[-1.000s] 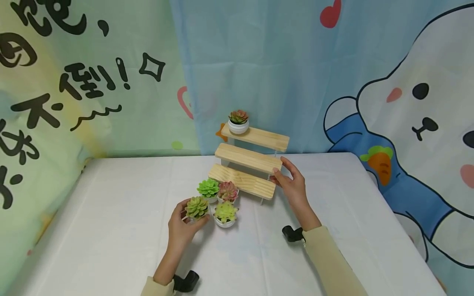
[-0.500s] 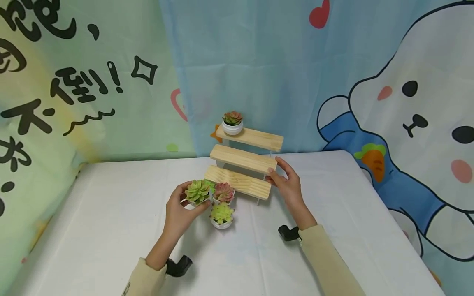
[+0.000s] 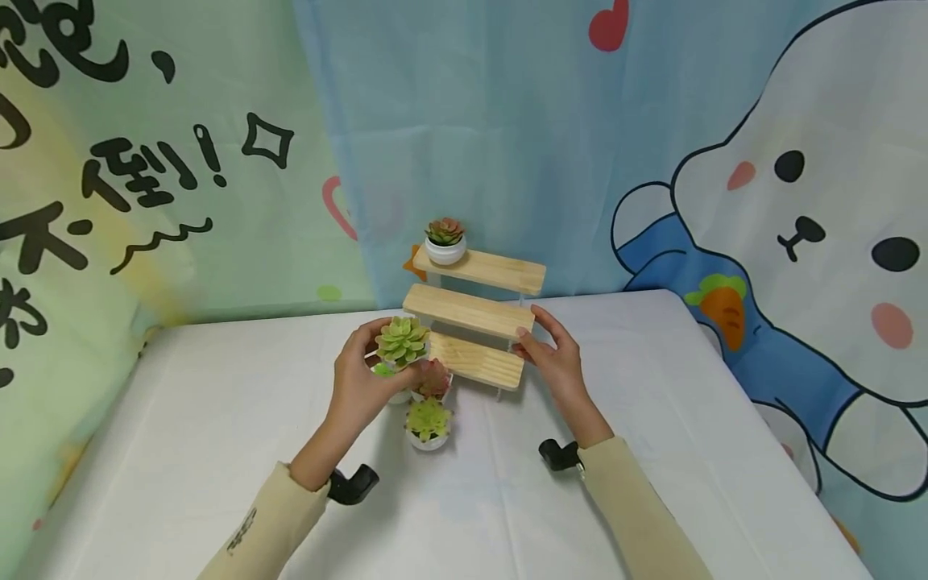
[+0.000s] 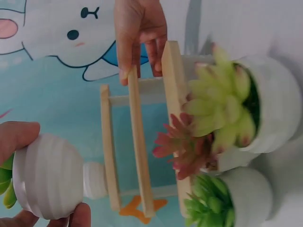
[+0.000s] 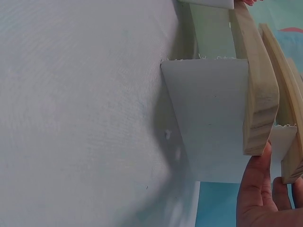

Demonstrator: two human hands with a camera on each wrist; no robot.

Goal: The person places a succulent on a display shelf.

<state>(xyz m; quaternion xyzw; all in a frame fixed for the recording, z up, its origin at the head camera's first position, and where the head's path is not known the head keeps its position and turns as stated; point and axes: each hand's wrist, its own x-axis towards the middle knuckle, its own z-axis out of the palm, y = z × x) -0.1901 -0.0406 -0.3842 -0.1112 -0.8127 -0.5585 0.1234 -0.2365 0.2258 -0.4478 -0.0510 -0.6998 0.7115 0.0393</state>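
Observation:
My left hand [image 3: 360,383] holds a potted green succulent [image 3: 402,340] up in front of the left end of the wooden three-step shelf [image 3: 467,310]. In the left wrist view its ribbed white pot [image 4: 49,177] sits between thumb and fingers. My right hand [image 3: 557,366] grips the right end of the middle board, thumb on top. The right wrist view shows those fingers [image 5: 258,182] by the board ends. Below the left hand stand a pink succulent [image 3: 435,379], a yellow-green succulent [image 3: 428,419] and a bright green succulent [image 4: 210,205], the last mostly hidden in the head view.
A reddish succulent [image 3: 445,242] in a white pot stands on the top board's left end. White cloth [image 3: 464,507] covers the table, and a printed curtain [image 3: 464,121] hangs right behind the shelf.
My left hand has lifted the green succulent and carried it away from me, from beside the other pots to near the shelf's left end. The right hand keeps its grip on the shelf.

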